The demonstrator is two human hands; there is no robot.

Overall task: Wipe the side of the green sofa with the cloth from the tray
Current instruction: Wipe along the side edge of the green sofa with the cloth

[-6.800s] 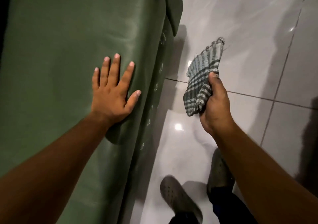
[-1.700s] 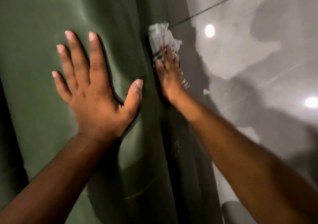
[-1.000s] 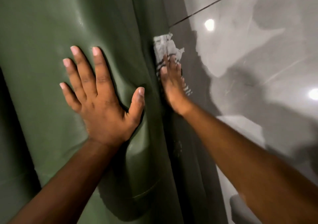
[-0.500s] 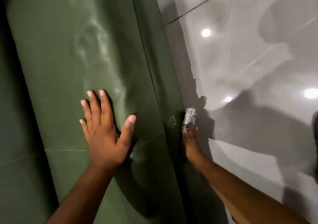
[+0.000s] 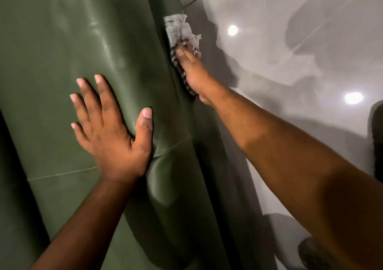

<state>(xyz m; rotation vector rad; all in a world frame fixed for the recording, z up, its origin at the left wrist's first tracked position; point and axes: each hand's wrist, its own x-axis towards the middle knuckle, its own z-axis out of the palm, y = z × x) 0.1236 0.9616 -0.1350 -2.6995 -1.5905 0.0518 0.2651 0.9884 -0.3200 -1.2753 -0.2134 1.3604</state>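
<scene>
The green leather sofa fills the left half of the head view; its side panel drops away along the right edge of the armrest. My left hand lies flat and spread on the armrest top, holding nothing. My right hand presses a checked white-and-dark cloth flat against the sofa's side, fingers extended over it. The cloth's frayed upper end sticks out past my fingertips; its lower part is hidden under the palm.
A glossy grey tiled floor lies to the right of the sofa, with ceiling-light reflections and shadows on it. My dark shoes show at the bottom right and at the right edge.
My right hand with the cloth has slid back up along the sofa's side after being much lower half a second ago. The left hand stays flat on the armrest.
</scene>
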